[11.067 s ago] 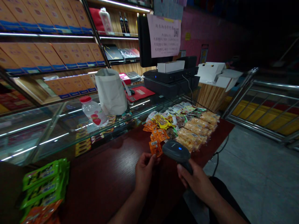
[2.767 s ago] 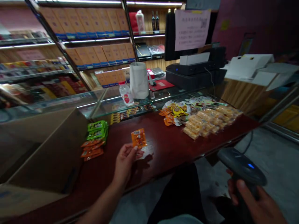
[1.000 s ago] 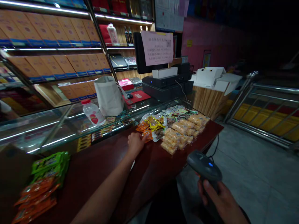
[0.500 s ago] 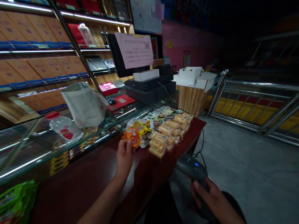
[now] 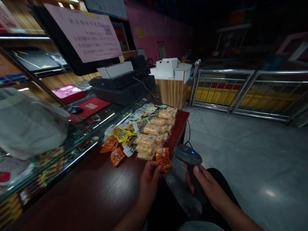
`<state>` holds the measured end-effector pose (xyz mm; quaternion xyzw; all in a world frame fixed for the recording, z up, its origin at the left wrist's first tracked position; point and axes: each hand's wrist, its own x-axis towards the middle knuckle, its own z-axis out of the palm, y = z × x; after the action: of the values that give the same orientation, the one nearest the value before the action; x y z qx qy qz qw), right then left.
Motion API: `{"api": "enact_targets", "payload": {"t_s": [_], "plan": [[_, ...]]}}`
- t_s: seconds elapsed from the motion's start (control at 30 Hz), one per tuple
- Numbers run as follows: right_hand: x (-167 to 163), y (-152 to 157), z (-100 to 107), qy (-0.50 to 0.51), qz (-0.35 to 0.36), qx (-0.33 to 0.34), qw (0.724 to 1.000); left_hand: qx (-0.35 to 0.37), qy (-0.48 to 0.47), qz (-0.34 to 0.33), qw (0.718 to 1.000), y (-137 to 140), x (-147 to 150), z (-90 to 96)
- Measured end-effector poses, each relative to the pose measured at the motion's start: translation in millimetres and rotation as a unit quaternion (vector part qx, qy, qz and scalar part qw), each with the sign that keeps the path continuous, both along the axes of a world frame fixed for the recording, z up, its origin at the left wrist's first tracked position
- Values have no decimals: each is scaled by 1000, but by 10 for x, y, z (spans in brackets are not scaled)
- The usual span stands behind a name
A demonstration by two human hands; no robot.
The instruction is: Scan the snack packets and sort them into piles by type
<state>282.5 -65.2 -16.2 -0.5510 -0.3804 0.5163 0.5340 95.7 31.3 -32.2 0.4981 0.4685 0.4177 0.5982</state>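
Pinched in my left hand (image 5: 152, 175) is a small orange snack packet (image 5: 163, 157), its printed label facing up. My right hand (image 5: 208, 183) is wrapped round the grip of a dark barcode scanner (image 5: 189, 155) with a blue light on top. The scanner's head points at the packet, a short gap apart. On the dark red table (image 5: 115, 189), two other orange packets (image 5: 117, 156) lie near yellow-edged packets (image 5: 124, 134). Beside them are stacked clear-wrapped pale yellow snacks (image 5: 146, 142) and white-green packets (image 5: 148, 110).
A glass counter (image 5: 79, 157) runs along the left, bearing a whitish bag (image 5: 29, 122), a red folder (image 5: 92, 107) and a mouse (image 5: 74, 109). Behind stand a monitor (image 5: 72, 61) with a pink notice and a black cash drawer (image 5: 120, 93). Metal railings (image 5: 223, 86) cross the right.
My left hand has brought an orange packet from the pile rightward to the scanner. The scanner has tilted and moved slightly up and left in view. My view has turned right.
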Motion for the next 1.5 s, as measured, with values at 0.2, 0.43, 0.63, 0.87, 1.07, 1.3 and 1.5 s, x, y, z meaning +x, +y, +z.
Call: {"api": "enact_targets", "payload": {"t_s": [0.2, 0.43, 0.63, 0.87, 1.07, 1.3, 1.5], "plan": [[55, -227, 32, 14, 7, -13, 1000, -30, 3, -10, 999, 32, -5, -78], [7, -217, 137, -12, 43, -11, 999, -35, 7, -5, 999, 28, -10, -104], [-25, -213, 142, -17, 44, -32, 998, -39, 11, -4, 999, 17, -8, -80], [-12, -211, 97, -14, 60, -2, 998, -16, 34, -11, 999, 22, -19, -76], [-3, -241, 88, -18, 64, -2, 998, -19, 39, 3, 999, 37, -8, -74], [-32, -257, 7, -10, 51, -8, 999, -21, 46, -1, 999, 37, -17, -73], [-50, -238, 53, -18, 44, 9, 999, 25, 94, -20, 995, 56, -48, -133]]}}
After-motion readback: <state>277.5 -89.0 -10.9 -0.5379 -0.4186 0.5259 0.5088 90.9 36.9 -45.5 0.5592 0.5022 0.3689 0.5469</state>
